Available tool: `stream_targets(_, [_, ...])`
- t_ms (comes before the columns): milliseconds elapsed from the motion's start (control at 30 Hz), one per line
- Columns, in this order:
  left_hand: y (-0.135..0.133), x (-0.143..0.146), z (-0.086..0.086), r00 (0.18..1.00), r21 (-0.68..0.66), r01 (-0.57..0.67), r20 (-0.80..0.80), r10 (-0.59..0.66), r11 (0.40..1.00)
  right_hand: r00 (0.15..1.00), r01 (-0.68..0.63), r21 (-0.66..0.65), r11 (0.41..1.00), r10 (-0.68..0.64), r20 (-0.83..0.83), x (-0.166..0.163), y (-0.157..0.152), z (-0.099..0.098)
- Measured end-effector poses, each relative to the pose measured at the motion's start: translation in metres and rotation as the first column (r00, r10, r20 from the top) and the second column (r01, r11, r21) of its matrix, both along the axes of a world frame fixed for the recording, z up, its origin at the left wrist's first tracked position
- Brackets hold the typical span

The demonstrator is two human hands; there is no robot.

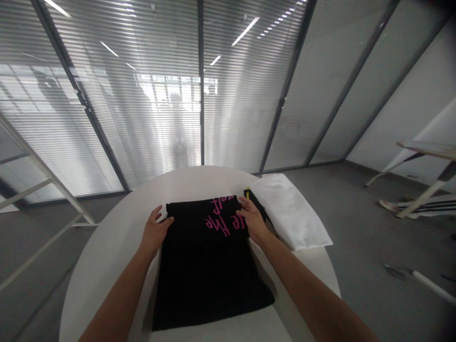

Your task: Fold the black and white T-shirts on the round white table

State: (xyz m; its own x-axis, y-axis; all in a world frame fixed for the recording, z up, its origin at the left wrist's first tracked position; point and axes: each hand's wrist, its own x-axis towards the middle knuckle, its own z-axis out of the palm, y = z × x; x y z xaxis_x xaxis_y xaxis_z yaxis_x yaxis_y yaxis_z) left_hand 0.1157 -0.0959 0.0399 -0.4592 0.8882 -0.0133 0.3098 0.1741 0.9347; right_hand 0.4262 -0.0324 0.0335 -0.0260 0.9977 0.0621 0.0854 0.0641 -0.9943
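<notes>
A black T-shirt (210,275) with pink lettering lies on the round white table (92,280). Its far part is folded over toward me, so the lettering reads upside down. My left hand (156,231) is at the left edge of the folded part; the thumb rests on the cloth and the other fingers are apart from it. At the right edge, my right hand (253,221) lies with fingers spread, touching the shirt near the lettering. Neither hand is closed around the cloth.
A white plastic-looking bag (290,211) lies at the table's right edge, partly over another dark item with a yellow mark (247,193). A white metal frame (46,175) stands at left. Farther right are a wooden-topped table (431,149) and striped fabric (423,206). Glass partitions with blinds stand behind.
</notes>
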Motion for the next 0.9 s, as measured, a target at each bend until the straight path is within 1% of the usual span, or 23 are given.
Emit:
stream_targets(33, [0.0,-0.001,0.001,1.0,-0.051,-0.006,-0.022,0.005,0.999,0.999,-0.004,-0.038,0.999,0.003,-0.039,0.0,0.0,0.001])
stream_targets(100, [-0.002,-0.002,0.003,0.998,-0.114,0.023,-0.054,-0.029,0.993,0.991,-0.018,-0.135,0.991,0.0,-0.135,0.0,-0.001,0.004])
stream_targets(167, [-0.004,-0.001,0.005,0.998,-0.114,0.054,-0.033,-0.058,0.992,0.97,-0.044,-0.249,0.967,-0.019,-0.244,0.0,-0.002,0.008])
stream_targets(200, [-0.005,0.0,0.006,0.998,-0.086,0.06,0.016,-0.059,0.994,0.955,-0.064,-0.297,0.953,-0.028,-0.294,0.0,-0.003,0.01])
stream_targets(267, [-0.006,0.003,0.008,0.986,0.013,0.041,0.164,-0.043,0.999,0.929,-0.119,-0.35,0.929,-0.02,-0.369,0.001,-0.004,0.014])
stream_targets(333, [-0.006,0.007,0.01,0.946,0.128,0.018,0.319,-0.058,0.992,0.915,-0.181,-0.386,0.904,0.01,-0.404,0.004,-0.004,0.017])
stream_targets(400, [-0.006,0.009,0.011,0.902,0.198,0.009,0.422,-0.094,0.98,0.911,-0.222,-0.435,0.873,0.027,-0.41,0.009,-0.004,0.02])
stream_targets(533, [-0.007,0.008,0.011,0.842,0.263,0.016,0.517,-0.155,0.965,0.903,-0.269,-0.529,0.805,0.02,-0.429,0.018,-0.004,0.025])
stream_targets(667, [-0.009,0.006,0.013,0.793,0.294,-0.015,0.586,-0.168,0.956,0.873,-0.354,-0.553,0.754,0.055,-0.485,0.023,-0.007,0.03])
stream_targets(700, [-0.009,0.006,0.013,0.781,0.296,-0.023,0.602,-0.168,0.955,0.869,-0.372,-0.542,0.754,0.078,-0.488,0.023,-0.008,0.031])
stream_targets(733, [-0.009,0.007,0.014,0.77,0.297,-0.03,0.615,-0.167,0.955,0.87,-0.378,-0.514,0.77,0.106,-0.481,0.023,-0.009,0.032])
stream_targets(767, [-0.009,0.007,0.015,0.763,0.3,-0.035,0.625,-0.168,0.953,0.875,-0.37,-0.465,0.804,0.134,-0.465,0.023,-0.01,0.032])
stream_targets(800, [-0.009,0.008,0.015,0.757,0.305,-0.037,0.631,-0.172,0.952,0.886,-0.346,-0.395,0.851,0.157,-0.436,0.022,-0.01,0.032])
stream_targets(867, [-0.01,0.008,0.017,0.747,0.325,-0.041,0.638,-0.187,0.945,0.917,-0.269,-0.215,0.939,0.181,-0.355,0.021,-0.011,0.032])
stream_targets(900, [-0.01,0.008,0.018,0.742,0.34,-0.041,0.64,-0.2,0.939,0.932,-0.236,-0.126,0.963,0.187,-0.312,0.021,-0.01,0.032])
